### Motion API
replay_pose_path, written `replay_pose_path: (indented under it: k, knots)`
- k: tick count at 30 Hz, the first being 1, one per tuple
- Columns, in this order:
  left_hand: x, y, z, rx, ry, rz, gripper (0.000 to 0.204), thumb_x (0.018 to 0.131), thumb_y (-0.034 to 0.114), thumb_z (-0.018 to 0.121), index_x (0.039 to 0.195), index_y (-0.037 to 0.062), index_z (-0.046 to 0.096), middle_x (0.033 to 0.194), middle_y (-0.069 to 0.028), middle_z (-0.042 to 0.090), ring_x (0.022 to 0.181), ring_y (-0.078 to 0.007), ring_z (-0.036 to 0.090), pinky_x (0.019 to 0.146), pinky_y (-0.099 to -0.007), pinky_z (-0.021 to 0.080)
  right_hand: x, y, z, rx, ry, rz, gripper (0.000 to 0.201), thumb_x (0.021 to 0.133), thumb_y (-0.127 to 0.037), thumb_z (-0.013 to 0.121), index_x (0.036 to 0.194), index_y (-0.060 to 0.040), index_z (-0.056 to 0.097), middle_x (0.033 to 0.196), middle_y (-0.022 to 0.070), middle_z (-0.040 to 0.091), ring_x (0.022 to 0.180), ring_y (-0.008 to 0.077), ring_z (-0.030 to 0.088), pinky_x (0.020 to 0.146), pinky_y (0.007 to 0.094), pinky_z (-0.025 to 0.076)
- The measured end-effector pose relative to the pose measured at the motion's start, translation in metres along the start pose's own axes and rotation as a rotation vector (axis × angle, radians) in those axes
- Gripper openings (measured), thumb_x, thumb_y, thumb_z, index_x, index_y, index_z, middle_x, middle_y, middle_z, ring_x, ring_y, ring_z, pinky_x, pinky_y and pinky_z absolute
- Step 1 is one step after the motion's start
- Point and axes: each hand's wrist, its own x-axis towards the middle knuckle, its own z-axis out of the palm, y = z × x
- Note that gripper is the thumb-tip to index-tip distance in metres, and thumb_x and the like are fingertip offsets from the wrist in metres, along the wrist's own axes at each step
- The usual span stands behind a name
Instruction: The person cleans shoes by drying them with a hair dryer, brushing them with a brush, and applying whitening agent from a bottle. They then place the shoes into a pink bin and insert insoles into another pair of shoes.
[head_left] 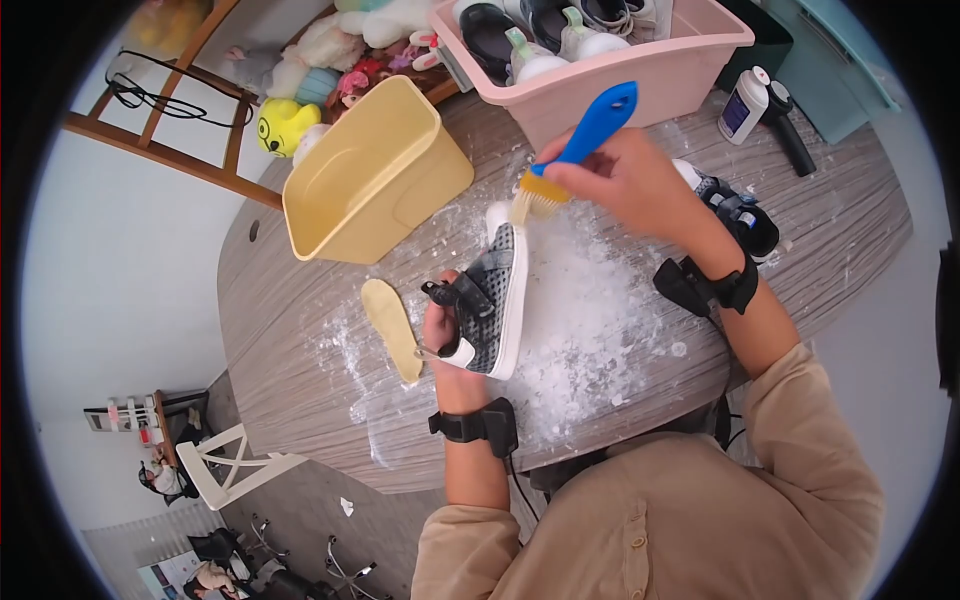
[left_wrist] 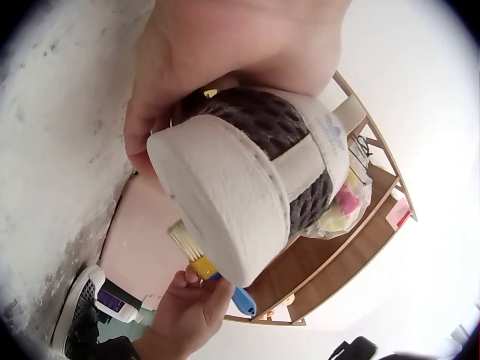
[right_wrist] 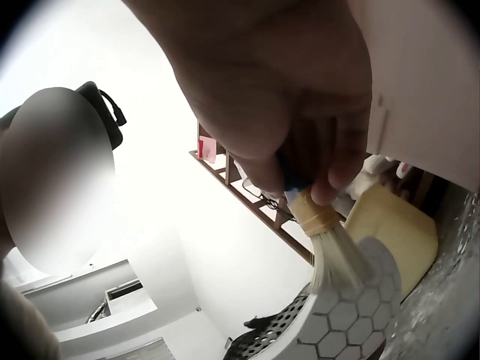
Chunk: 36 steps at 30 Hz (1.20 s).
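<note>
A grey mesh shoe [head_left: 484, 318] with a white sole and dark strap is held up over the table by my left hand [head_left: 440, 325], its fingers round the heel end. My right hand [head_left: 635, 185] pinches a paint brush [head_left: 603, 112] with a blue handle and yellow ferrule. In the right wrist view, the brush's pale bristles [right_wrist: 336, 259] overlap the toe end of the hexagon-patterned sole [right_wrist: 352, 315]. The left wrist view shows the white heel [left_wrist: 217, 195] close up. A yellow insole [head_left: 392, 330] lies left of the shoe.
White powder [head_left: 585, 330] covers the table's middle. A yellow bin [head_left: 420, 185] stands behind, beside a pink bin [head_left: 620, 95] of shoes. The matching shoe [head_left: 740, 215] lies right, below a white bottle [head_left: 743, 105] and a black-handled object [head_left: 790, 135]. Stuffed toys [head_left: 290, 125] fill a rack at back left.
</note>
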Motion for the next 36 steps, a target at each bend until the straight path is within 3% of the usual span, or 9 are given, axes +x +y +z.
replay_pose_path:
  k: [7,13,19,22,25,28,31,34,36]
  knots:
    - [-0.008,-0.006,0.021,0.039,-0.188,0.016,0.028,0.091,0.027,0.053,0.108,0.0043,0.056,0.112,-0.0205,0.063,0.092,-0.0326,0.065,0.083,-0.0436,0.056,-0.008,-0.013,-0.006,0.108,-0.169,-0.079,0.023,0.086,-0.021,0.067,0.096,-0.0004,0.067,0.074,0.0033,0.064,0.065,0.0077,0.057,0.059,0.0237,0.046]
    - [-0.012,-0.007,0.031,0.078,-0.155,-0.008,0.019,0.092,0.023,0.049,0.1,0.0068,0.054,0.118,-0.0228,0.059,0.099,-0.0342,0.063,0.087,-0.0428,0.054,-0.001,-0.005,-0.014,-0.004,0.063,-0.002,0.023,0.086,-0.022,0.066,0.094,-0.0002,0.067,0.073,0.0024,0.063,0.064,0.0076,0.055,0.058,0.0238,0.044]
    - [-0.013,-0.007,0.028,0.058,-0.243,-0.041,0.023,0.091,0.028,0.049,0.097,0.0057,0.053,0.13,-0.0284,0.049,0.11,-0.0416,0.056,0.093,-0.0475,0.05,-0.006,-0.015,-0.013,0.052,-0.127,-0.051,0.024,0.087,-0.023,0.066,0.094,-0.0001,0.068,0.075,0.0041,0.065,0.066,0.0085,0.056,0.059,0.0244,0.045]
    - [-0.014,-0.01,0.026,0.11,-0.256,-0.008,0.027,0.092,0.029,0.046,0.094,0.0033,0.053,0.134,-0.0309,0.044,0.112,-0.0425,0.054,0.094,-0.048,0.048,0.002,0.003,-0.012,-0.094,0.028,0.015,0.024,0.086,-0.024,0.066,0.093,-0.0003,0.068,0.077,0.0037,0.065,0.068,0.0089,0.058,0.06,0.0254,0.046]
    - [-0.014,-0.012,0.025,0.158,-0.276,0.032,0.027,0.09,0.028,0.047,0.093,0.0016,0.055,0.134,-0.0307,0.044,0.114,-0.041,0.054,0.097,-0.0472,0.047,-0.001,-0.014,-0.016,0.061,-0.012,0.118,0.022,0.088,-0.02,0.064,0.097,-0.0007,0.066,0.078,0.0012,0.064,0.066,0.0065,0.056,0.058,0.0219,0.046]
    - [-0.011,-0.007,0.012,0.361,-0.272,0.037,0.029,0.089,0.033,0.053,0.095,0.005,0.054,0.136,-0.0271,0.044,0.115,-0.0412,0.053,0.1,-0.048,0.044,-0.009,-0.023,-0.008,0.117,-0.089,0.008,0.027,0.085,-0.025,0.066,0.09,0.0014,0.067,0.074,0.0095,0.065,0.063,0.0156,0.059,0.06,0.029,0.046]
    - [-0.017,-0.008,0.024,0.474,-0.205,0.084,0.025,0.088,0.028,0.051,0.087,0.0035,0.055,0.133,-0.0265,0.048,0.115,-0.0381,0.054,0.099,-0.0454,0.045,-0.007,-0.017,-0.004,-0.139,-0.156,-0.026,0.029,0.084,-0.026,0.066,0.086,0.0027,0.067,0.071,0.0129,0.064,0.061,0.0197,0.059,0.06,0.0307,0.047]
    - [-0.011,-0.001,0.017,0.541,-0.178,0.095,0.02,0.08,0.016,0.053,0.085,-0.0024,0.06,0.13,-0.0267,0.052,0.119,-0.0342,0.052,0.106,-0.0389,0.036,0.001,0.0,-0.007,-0.216,0.077,-0.036,0.03,0.084,-0.026,0.065,0.083,0.0032,0.067,0.069,0.0136,0.064,0.061,0.0209,0.059,0.061,0.0317,0.047]
    - [-0.012,0.009,0.017,0.716,-0.247,0.162,0.018,0.08,0.011,0.052,0.086,-0.0032,0.062,0.13,-0.0251,0.053,0.121,-0.0339,0.051,0.107,-0.0389,0.034,0.001,0.0,-0.011,-0.221,0.073,0.005,0.026,0.084,-0.024,0.065,0.086,0.0023,0.067,0.071,0.0102,0.064,0.062,0.0171,0.059,0.06,0.0298,0.046]
